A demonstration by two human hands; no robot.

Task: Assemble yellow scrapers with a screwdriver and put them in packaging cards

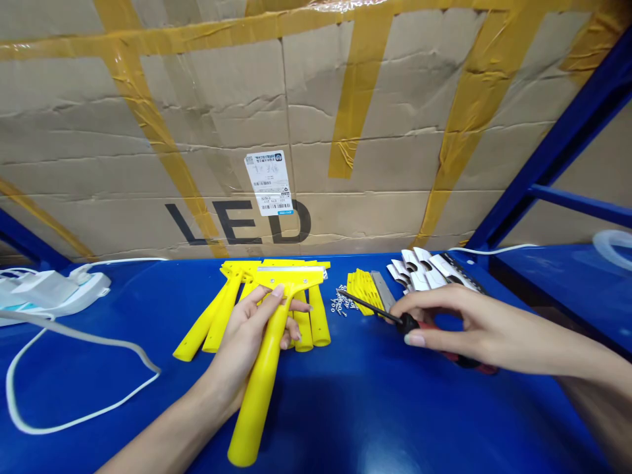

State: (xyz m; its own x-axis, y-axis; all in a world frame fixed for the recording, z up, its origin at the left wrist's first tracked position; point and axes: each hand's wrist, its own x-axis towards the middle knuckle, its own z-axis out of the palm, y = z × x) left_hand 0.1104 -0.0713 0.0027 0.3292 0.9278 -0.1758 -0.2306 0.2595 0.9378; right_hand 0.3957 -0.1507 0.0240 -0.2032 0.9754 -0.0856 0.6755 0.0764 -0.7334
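Observation:
My left hand [251,322] is closed around the neck of a yellow plastic scraper [264,368], its handle pointing down toward me. A metal blade edge shows along the scraper's head, with two screws in it. In my right hand [459,322] is a screwdriver [407,322] with a red and black handle, its dark shaft pointing left over a pile of small screws [340,303]. Behind my left hand lie several more yellow scraper handles [200,319]. Right of the screws are stacked yellow plates [360,291] and a metal blade [381,288].
White packets [419,268] lie at the back right. A white power strip [54,293] and a looping cable [93,421] occupy the left of the blue table [345,421]. A large taped cardboard box [316,118] stands behind, and a blue metal frame [548,145] rises at the right.

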